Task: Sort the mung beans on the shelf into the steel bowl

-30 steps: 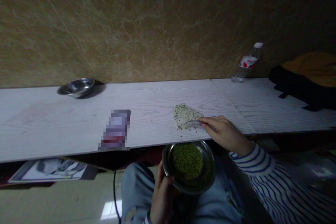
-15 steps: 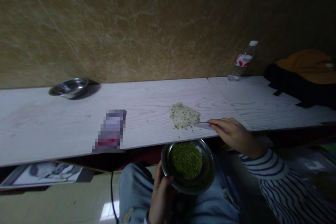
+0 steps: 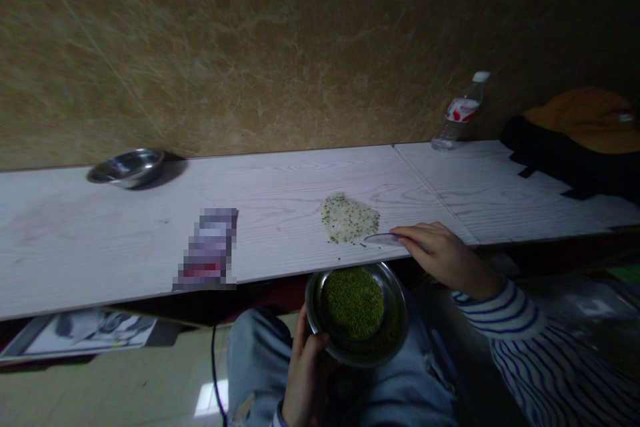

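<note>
My left hand grips the rim of a steel bowl full of green beans, held over my lap just below the table edge. My right hand holds a metal spoon flat on the white wooden table. The spoon's tip touches the near right edge of a small pile of pale grains mixed with green beans. A few loose beans lie at the table edge beside the pile.
An empty steel bowl sits at the back left by the tiled wall. A blurred flat packet lies left of the pile. A plastic water bottle and dark and orange cloth are at the right.
My right hand has drawn the spoon from inside the pile toward its near right edge. The bowl of beans stays in my left hand; the view has shifted slightly.
</note>
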